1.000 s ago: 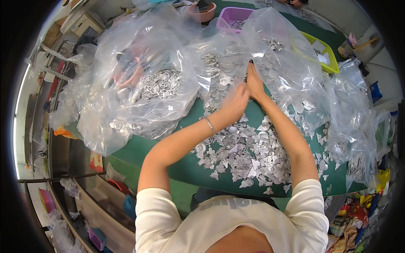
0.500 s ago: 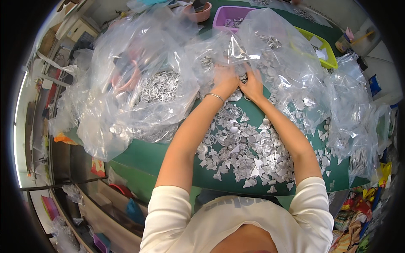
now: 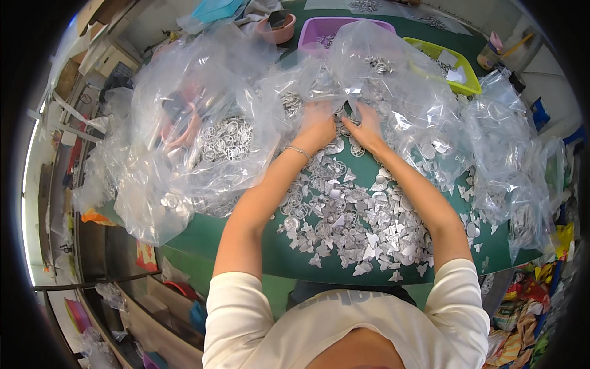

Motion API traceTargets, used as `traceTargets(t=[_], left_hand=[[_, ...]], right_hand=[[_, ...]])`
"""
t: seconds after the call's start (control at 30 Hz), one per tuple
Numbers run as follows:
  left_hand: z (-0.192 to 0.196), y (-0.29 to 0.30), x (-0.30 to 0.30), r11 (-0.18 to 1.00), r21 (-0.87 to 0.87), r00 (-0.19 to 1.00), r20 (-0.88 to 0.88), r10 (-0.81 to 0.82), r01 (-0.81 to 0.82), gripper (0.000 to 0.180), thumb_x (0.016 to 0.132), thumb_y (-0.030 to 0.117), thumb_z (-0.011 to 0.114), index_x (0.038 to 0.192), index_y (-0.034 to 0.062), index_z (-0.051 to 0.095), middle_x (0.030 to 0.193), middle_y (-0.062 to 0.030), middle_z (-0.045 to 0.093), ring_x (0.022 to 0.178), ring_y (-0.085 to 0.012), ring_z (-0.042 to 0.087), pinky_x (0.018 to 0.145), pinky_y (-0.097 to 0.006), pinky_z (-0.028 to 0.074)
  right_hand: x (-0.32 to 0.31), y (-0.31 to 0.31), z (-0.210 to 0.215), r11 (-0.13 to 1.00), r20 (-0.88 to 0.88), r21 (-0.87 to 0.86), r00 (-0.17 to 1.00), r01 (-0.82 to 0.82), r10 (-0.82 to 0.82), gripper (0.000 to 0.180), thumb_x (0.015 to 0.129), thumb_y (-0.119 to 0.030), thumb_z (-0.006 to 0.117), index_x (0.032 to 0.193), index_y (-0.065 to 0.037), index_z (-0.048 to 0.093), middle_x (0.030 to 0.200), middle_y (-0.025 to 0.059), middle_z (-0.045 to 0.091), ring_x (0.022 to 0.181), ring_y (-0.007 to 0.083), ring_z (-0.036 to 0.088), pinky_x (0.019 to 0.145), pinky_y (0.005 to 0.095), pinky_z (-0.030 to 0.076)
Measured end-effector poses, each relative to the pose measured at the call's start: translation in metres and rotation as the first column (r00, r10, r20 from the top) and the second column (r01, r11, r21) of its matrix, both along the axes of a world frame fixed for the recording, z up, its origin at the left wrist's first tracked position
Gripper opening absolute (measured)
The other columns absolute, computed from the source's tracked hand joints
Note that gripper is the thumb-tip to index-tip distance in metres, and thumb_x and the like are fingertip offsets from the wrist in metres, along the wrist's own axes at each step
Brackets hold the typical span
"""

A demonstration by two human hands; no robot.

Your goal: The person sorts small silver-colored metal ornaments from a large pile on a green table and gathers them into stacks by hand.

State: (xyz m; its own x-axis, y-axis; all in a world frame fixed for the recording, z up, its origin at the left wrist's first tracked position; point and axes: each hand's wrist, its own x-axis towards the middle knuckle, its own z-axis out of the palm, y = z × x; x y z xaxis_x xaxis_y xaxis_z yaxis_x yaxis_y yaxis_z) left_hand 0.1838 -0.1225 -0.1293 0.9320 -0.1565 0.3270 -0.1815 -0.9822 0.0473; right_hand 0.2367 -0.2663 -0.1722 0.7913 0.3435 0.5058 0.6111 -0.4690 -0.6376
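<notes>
Silver metal pieces (image 3: 376,229) litter the green table (image 3: 200,238) near drawers (image 3: 161,326); left hand (image 3: 318,128) and right hand (image 3: 367,131): grip indiscernible.

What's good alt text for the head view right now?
The left hand and right hand are close together among clear plastic and small silvery pieces. A loose pile of pieces lies nearer on a green table; a purple bin and lime bin stand beyond.

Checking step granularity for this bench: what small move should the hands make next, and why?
Probably raise the near edge of the clear plastic slightly with the right hand: the fingertips of both it and the left hand look veiled by the film, and silver pieces lie between the hands, some seemingly under it too.
</notes>
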Motion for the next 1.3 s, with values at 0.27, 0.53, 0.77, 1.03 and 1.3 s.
traceTargets(t=[0.27, 0.53, 0.77, 1.03, 1.3], left_hand=[[-0.012, 0.002, -0.005, 0.993, -0.118, 1.0, 0.017, 0.014, -0.012, 0.043, 0.073, 0.013, 0.05, 0.111, -0.0054, 0.047, 0.105, -0.0242, 0.051, 0.102, -0.0397, 0.045, 0.09, -0.046, 0.034], [-0.012, -0.011, -0.025, 0.944, -0.326, 0.997, 0.064, -0.039, 0.058, 0.036, 0.073, 0.01, 0.048, 0.105, -0.0062, 0.048, 0.1, -0.0225, 0.048, 0.098, -0.0388, 0.044, 0.087, -0.045, 0.036], [-0.006, -0.022, -0.068, 0.908, -0.342, 0.97, 0.047, -0.24, 0.241, 0.036, 0.075, 0.005, 0.049, 0.11, -0.0022, 0.047, 0.108, -0.0207, 0.048, 0.105, -0.0385, 0.044, 0.088, -0.043, 0.038], [0.01, -0.031, -0.13, 0.724, -0.611, 0.894, -0.059, -0.444, 0.319, 0.031, 0.075, -0.002, 0.05, 0.106, -0.0028, 0.054, 0.114, -0.0177, 0.047, 0.112, -0.0351, 0.042, 0.095, -0.039, 0.036], [0.016, -0.039, -0.176, 0.711, -0.611, 0.842, -0.129, -0.524, 0.349, 0.031, 0.074, -0.002, 0.051, 0.105, 0.0006, 0.054, 0.12, -0.0205, 0.043, 0.111, -0.0372, 0.043, 0.095, -0.042, 0.035]], right_hand=[[-0.013, 0.009, -0.004, 0.974, -0.125, -0.148, 0.98, -0.173, 0.155, 0.052, 0.079, -0.029, 0.056, 0.124, -0.007, 0.044, 0.126, 0.0158, 0.047, 0.112, 0.0334, 0.046, 0.097, 0.0403, 0.033], [-0.016, 0.007, 0.005, 0.983, -0.08, -0.047, 0.982, -0.176, 0.172, 0.038, 0.077, -0.027, 0.057, 0.107, -0.004, 0.056, 0.111, 0.0154, 0.055, 0.107, 0.0315, 0.048, 0.091, 0.0373, 0.037], [-0.053, -0.031, 0.017, 0.935, -0.193, -0.028, 0.92, -0.353, 0.342, 0.036, 0.075, -0.027, 0.061, 0.101, -0.003, 0.056, 0.1, 0.0129, 0.056, 0.098, 0.0304, 0.049, 0.085, 0.0372, 0.038], [-0.117, -0.074, 0.042, 0.864, -0.288, -0.115, 0.849, -0.491, 0.444, 0.043, 0.073, -0.027, 0.065, 0.105, -0.003, 0.053, 0.1, 0.0134, 0.051, 0.097, 0.0303, 0.049, 0.083, 0.037, 0.041], [-0.146, -0.105, 0.048, 0.832, -0.254, -0.188, 0.844, -0.522, 0.473, 0.051, 0.073, -0.026, 0.067, 0.116, -0.004, 0.05, 0.112, 0.0152, 0.05, 0.101, 0.0313, 0.05, 0.086, 0.0376, 0.041]])
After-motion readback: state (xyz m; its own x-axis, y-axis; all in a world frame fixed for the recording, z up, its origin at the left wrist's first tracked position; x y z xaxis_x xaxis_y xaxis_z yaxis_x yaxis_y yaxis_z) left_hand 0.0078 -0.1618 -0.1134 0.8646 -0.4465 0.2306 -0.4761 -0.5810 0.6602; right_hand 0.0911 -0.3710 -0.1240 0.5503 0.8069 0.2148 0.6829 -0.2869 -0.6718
